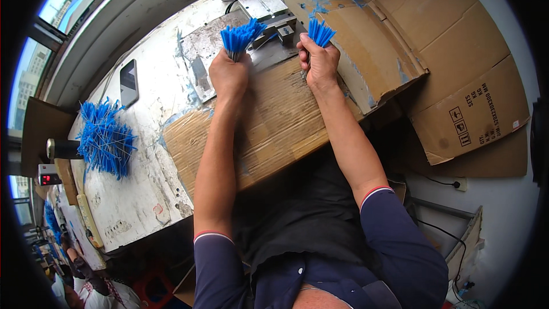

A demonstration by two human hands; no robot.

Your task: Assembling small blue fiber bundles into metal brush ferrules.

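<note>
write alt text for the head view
Each hand, left and right, grips a bundle of blue sticks upright over a cardboard sheet on a worn bench. A loose blue pile lies at left.

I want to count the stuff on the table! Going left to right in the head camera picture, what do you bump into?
Pile of blue sticks → dark phone → left hand gripping a blue bundle → right hand gripping another blue bundle → big cardboard box.

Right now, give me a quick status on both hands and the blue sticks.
Left hand shut on left blue bundle. Right hand shut on right blue bundle. Both over cardboard sheet. Loose blue pile lies far left, clear.
</note>
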